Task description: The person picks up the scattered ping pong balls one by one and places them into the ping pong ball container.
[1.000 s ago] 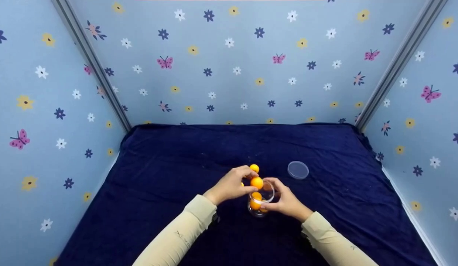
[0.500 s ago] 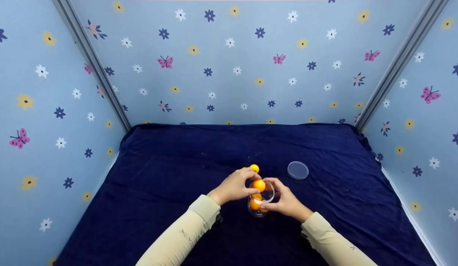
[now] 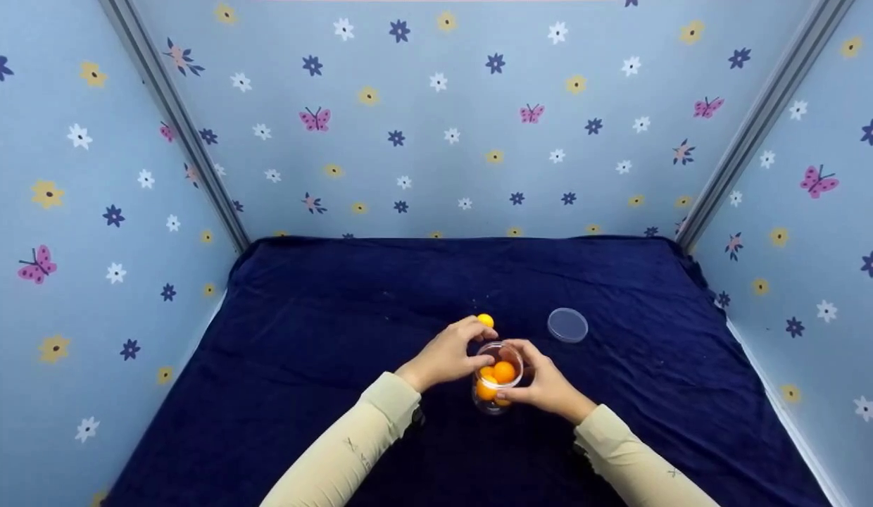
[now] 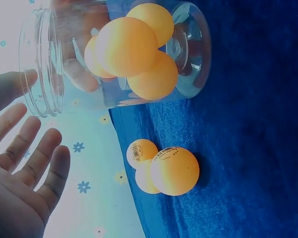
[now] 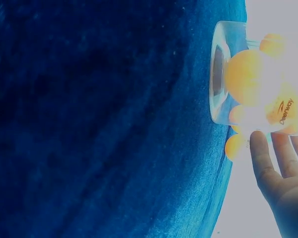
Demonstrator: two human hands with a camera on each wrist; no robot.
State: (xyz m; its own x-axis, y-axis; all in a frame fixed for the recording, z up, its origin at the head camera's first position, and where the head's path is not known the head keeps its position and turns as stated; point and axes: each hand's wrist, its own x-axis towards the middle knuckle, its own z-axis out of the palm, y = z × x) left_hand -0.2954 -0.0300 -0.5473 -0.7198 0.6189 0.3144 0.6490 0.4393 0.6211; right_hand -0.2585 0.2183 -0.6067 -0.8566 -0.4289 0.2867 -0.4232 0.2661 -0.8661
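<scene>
A clear plastic jar (image 4: 201, 59) stands upright on the dark blue cloth with several orange table tennis balls (image 4: 126, 47) inside. My right hand (image 3: 553, 387) grips the jar near its rim, thumb and fingers on opposite sides. Over the mouth, my left hand (image 3: 443, 358) has its fingers spread with no ball in them, and its thumb touches the rim. Three loose table tennis balls (image 4: 175, 171) lie on the cloth beyond the jar, seen in the left wrist view; the head view shows only one, partly behind my left hand. Glare hides part of the jar in the right wrist view.
A round clear lid (image 3: 568, 325) lies flat on the cloth (image 3: 324, 303) to the right of the jar, a little farther back. Blue flower-patterned walls (image 3: 436, 141) enclose the back and both sides.
My left hand moved right over the jar's mouth with a table tennis ball and let it go. That ball is now inside the jar. My right hand kept its grip in place.
</scene>
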